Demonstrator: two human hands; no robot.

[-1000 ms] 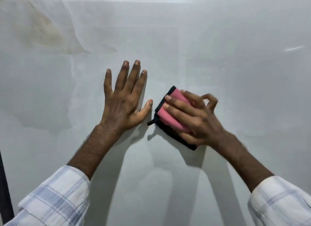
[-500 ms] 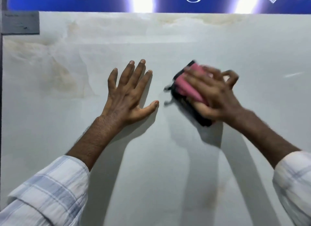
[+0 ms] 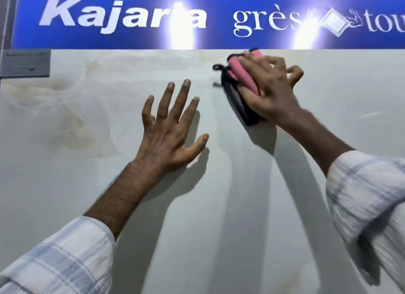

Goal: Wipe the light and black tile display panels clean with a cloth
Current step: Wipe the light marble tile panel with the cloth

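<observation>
The pink-and-black cloth (image 3: 242, 81) is up at the top edge of the light tile panel (image 3: 208, 217), just under the blue brand sign (image 3: 122, 39). The right hand (image 3: 270, 94) grips it with curled fingers, I think, but it's blurry. The left hand (image 3: 169, 129) lies flat with fingers spread, probably bracing against the scrubbing.
</observation>
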